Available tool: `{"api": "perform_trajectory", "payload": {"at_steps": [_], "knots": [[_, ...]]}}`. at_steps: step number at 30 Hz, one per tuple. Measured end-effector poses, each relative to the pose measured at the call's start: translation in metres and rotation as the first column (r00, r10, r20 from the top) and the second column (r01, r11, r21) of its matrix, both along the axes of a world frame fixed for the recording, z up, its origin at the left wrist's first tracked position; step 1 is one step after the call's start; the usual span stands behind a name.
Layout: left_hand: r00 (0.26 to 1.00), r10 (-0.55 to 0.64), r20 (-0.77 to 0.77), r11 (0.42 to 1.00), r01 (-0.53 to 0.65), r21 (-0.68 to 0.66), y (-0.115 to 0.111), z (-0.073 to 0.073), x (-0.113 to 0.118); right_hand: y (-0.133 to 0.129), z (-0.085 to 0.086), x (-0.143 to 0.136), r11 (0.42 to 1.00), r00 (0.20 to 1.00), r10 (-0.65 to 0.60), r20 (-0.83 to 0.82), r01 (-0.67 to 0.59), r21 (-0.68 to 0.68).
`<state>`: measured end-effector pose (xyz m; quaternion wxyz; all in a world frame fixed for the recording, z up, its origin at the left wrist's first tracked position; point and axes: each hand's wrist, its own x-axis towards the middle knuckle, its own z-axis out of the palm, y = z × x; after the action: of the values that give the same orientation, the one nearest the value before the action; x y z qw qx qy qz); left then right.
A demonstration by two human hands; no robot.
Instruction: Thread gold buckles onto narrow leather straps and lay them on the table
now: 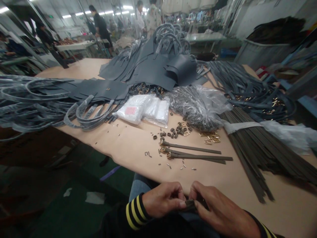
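Close to my body at the table's near edge, my left hand point(165, 199) and my right hand point(216, 207) pinch a dark olive strap point(190, 205) between them. Most of the strap is hidden by fingers. Beyond the hands lie three finished-looking straps point(195, 146) with gold buckles at their left ends. Small olive loops point(176, 131) are scattered past those, beside loose gold buckles point(212, 137). To the right, a bundle of long olive straps point(257, 155) is wrapped with a white band.
Clear plastic bags point(195, 105) and white packets point(143, 108) sit mid-table. Dark leather panels point(153, 67) are piled behind them. Wrapped grey handles point(24, 102) spread on the left, and dark straps with gold clasps point(260, 92) lie at the right. Several people stand in the background.
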<state>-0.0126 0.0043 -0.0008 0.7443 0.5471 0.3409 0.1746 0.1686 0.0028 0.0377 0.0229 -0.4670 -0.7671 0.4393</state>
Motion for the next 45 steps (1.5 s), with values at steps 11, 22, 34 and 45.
{"api": "perform_trajectory", "payload": {"at_steps": [11, 22, 34, 45], "knots": [[0.999, 0.043, -0.028, 0.997, -0.041, 0.061, -0.003, 0.003, 0.006, 0.01, -0.009, 0.004, 0.973, 0.982, -0.065, -0.176, 0.022, -0.232], [0.988, 0.152, 0.024, 0.988, -0.152, -0.028, 0.009, -0.01, 0.0, 0.011, -0.012, -0.012, 0.987, 0.999, 0.04, 0.021, -0.043, 0.157], [0.942, 0.334, 0.015, 0.941, -0.334, 0.051, 0.032, -0.001, -0.011, 0.065, -0.002, -0.033, 0.978, 0.994, 0.106, -0.027, -0.1, 0.185], [0.886, 0.463, -0.021, 0.886, -0.464, -0.018, 0.05, -0.015, -0.015, 0.098, -0.012, -0.041, 0.969, 0.976, 0.206, -0.065, -0.194, 0.154]]}}
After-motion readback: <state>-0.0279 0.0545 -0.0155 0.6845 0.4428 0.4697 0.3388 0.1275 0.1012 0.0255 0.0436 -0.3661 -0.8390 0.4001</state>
